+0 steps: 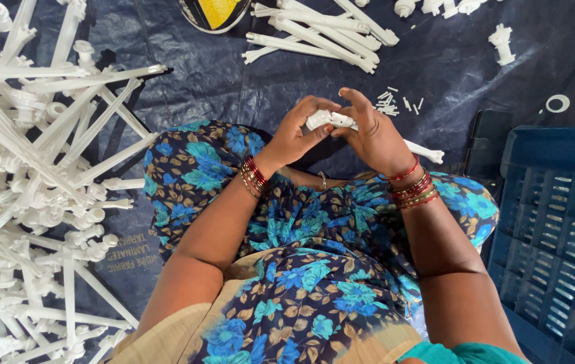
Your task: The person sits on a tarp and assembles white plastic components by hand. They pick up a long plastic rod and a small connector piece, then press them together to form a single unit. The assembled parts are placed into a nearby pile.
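Both my hands meet over my lap on one long white plastic rod piece (pixel 426 153). My left hand (pixel 297 135) grips its knobbed end from the left. My right hand (pixel 372 135) closes over the same end from the right, and the rod's far end sticks out to the right past my wrist. Red and gold bangles ring both wrists. I sit cross-legged in a blue floral dress on a dark blue tarpaulin (pixel 463 74).
A big heap of white plastic rods (pixel 31 189) fills the left side. A smaller bundle of rods (pixel 321 34) lies ahead, with small white pins (pixel 388 102) near it. A blue slotted crate (pixel 557 216) stands at the right. A white ring (pixel 558 103) lies on the tarpaulin.
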